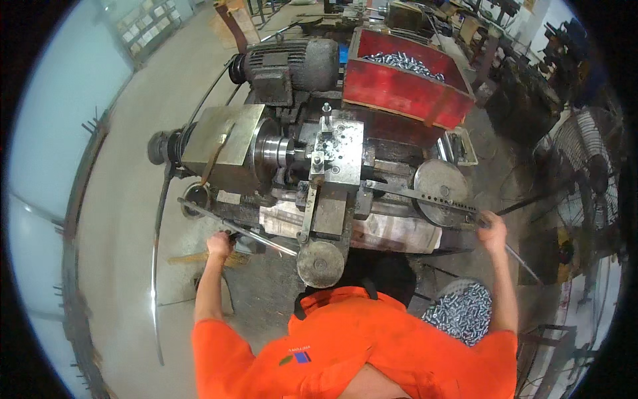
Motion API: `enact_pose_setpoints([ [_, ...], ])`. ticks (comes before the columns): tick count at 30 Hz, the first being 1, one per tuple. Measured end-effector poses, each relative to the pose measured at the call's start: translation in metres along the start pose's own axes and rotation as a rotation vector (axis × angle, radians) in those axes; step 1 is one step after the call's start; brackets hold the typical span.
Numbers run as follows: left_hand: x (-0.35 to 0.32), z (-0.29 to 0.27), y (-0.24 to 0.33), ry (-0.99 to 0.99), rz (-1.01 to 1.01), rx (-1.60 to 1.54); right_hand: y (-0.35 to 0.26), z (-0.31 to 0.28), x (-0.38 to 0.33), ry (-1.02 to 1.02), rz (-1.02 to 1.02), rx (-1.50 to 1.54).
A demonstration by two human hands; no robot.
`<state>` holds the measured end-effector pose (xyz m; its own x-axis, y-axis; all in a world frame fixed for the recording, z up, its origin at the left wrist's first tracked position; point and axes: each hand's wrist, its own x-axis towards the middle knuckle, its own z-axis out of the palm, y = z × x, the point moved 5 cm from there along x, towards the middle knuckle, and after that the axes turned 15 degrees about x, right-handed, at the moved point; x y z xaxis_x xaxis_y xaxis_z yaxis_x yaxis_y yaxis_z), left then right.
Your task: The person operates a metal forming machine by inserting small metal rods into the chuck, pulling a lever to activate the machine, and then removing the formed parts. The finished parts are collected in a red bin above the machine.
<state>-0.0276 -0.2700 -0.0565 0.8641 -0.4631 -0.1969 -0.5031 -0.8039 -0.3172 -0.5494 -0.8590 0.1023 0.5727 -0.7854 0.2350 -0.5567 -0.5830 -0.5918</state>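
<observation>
A small lathe-like machine stands in front of me, with a steel spindle chuck (271, 151) facing a metal tool block (342, 151). My right hand (492, 233) is closed around a metal lever at the outer end of a perforated flat bar (432, 197); a thin rod (524, 263) sticks out past it. The bar crosses a round metal disc (441, 183). On the other side, my left hand (219, 245) is curled beside a dark part that I cannot make out. Close above it, a long shiny rod (242, 231) slopes down to a smaller round disc (320, 264).
A red bin (405, 92) of small metal pieces sits behind the machine, beside an electric motor (292, 65). More such pieces fill a container (460, 311) near my right forearm. A fan (585, 169) stands at the right. A long bent rod (157, 266) runs down the left.
</observation>
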Motion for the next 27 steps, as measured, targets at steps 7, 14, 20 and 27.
enact_pose_setpoints([
  [7,-0.016,-0.023,-0.051,0.03,-0.289,-0.922,0.163,-0.058,-0.057,0.028,0.413,-0.514],
  [14,-0.019,-0.089,-0.033,0.11,-0.426,-1.446,0.123,-0.023,-0.18,-0.164,0.572,-0.462],
  [20,0.009,-0.062,-0.006,0.154,-0.455,-1.562,0.019,0.045,-0.256,-0.081,0.728,0.703],
  [27,0.005,-0.068,-0.005,0.154,-0.438,-1.438,-0.028,0.046,-0.251,-0.035,0.63,0.611],
])
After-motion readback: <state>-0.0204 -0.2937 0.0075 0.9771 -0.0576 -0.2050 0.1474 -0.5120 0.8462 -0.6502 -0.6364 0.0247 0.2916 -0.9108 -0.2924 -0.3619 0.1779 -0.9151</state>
